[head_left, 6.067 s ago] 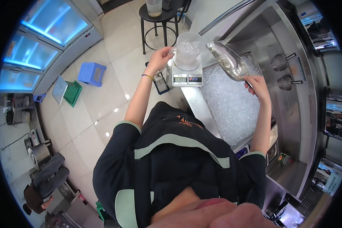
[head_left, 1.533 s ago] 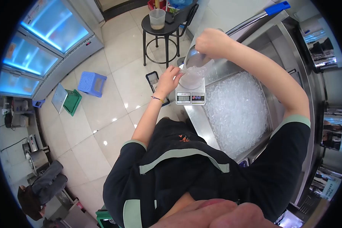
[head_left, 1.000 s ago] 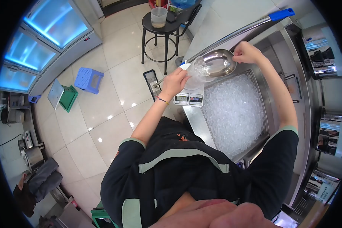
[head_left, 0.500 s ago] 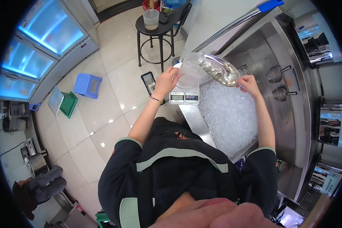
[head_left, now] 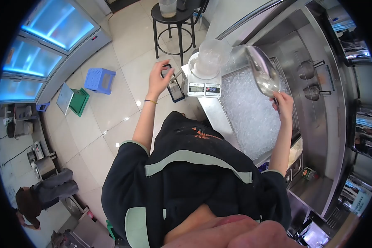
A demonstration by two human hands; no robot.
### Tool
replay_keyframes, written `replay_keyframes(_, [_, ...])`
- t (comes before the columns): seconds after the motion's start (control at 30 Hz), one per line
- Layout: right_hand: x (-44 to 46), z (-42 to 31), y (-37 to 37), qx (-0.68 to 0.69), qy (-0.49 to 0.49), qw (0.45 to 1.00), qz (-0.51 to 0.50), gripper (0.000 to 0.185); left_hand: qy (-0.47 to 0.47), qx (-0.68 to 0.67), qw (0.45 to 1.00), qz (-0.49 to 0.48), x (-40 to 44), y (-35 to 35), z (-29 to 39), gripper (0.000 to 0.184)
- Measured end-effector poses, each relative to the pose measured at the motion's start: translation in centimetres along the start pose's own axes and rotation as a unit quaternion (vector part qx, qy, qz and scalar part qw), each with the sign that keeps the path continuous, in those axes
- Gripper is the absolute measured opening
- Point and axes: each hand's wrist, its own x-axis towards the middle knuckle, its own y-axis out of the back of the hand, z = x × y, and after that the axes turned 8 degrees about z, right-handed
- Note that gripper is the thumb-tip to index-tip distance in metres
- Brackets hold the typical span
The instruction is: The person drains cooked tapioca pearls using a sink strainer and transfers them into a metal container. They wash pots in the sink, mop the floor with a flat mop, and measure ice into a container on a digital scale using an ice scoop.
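My right hand (head_left: 283,104) grips the handle of a shiny metal ice scoop (head_left: 260,68), which is held over the ice bin with its mouth pointing away from me. Some ice seems to lie near the handle end of the scoop. Below it, loose ice cubes (head_left: 252,115) fill the bin. A clear plastic jug (head_left: 211,58) with ice inside stands on a white kitchen scale (head_left: 204,90) at the bin's left edge; the digits are too small to read. My left hand (head_left: 158,79) is in the air left of the scale, fingers apart, holding nothing.
A black stool (head_left: 173,15) bearing a clear container (head_left: 168,8) stands ahead. On the tiled floor are a blue stool (head_left: 100,80) and a green stool (head_left: 79,102). Two strainers (head_left: 306,70) hang at the right. Another person (head_left: 49,190) is at the lower left.
My left hand has let go of the jug and moved left. The scoop, tipped at the jug before, has swung right over the bin, and the jug stands on the scale.
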Motion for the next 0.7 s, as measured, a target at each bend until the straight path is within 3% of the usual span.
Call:
replay_keyframes(0.2, [-5.2,2.8,5.5,-0.005,-0.033,0.994,0.103,0.017,0.16,0.006,0.982,0.105,-2.6,3.8,-2.7,0.027])
replay_keyframes(0.37, [-7.3,5.0,7.5,-0.033,-0.081,0.986,0.145,0.019,0.154,-0.032,0.983,0.098,-2.4,3.2,-2.3,0.027])
replay_keyframes(0.43, [-7.2,7.5,8.2,-0.136,-0.007,0.972,0.191,0.02,0.142,-0.052,0.986,0.074,-1.8,1.7,-1.0,0.03])
replay_keyframes(0.5, [-7.2,9.3,7.6,-0.301,0.091,0.919,0.239,0.023,0.134,-0.148,0.98,0.02,-1.0,-1.2,1.1,0.035])
replay_keyframes(0.57, [-8.0,10.4,5.6,-0.51,0.208,0.787,0.278,0.031,0.062,-0.145,0.987,-0.011,0.0,-4.7,2.3,0.04])
replay_keyframes(0.67, [-7.1,19.6,7.0,-0.476,0.063,0.837,0.264,0.045,0.098,-0.121,0.987,-0.05,0.8,-8.3,4.3,0.042])
replay_keyframes(0.7, [-7.6,19.3,6.4,-0.517,0.105,0.797,0.294,0.048,0.129,-0.109,0.984,-0.061,1.1,-8.8,5.2,0.042])
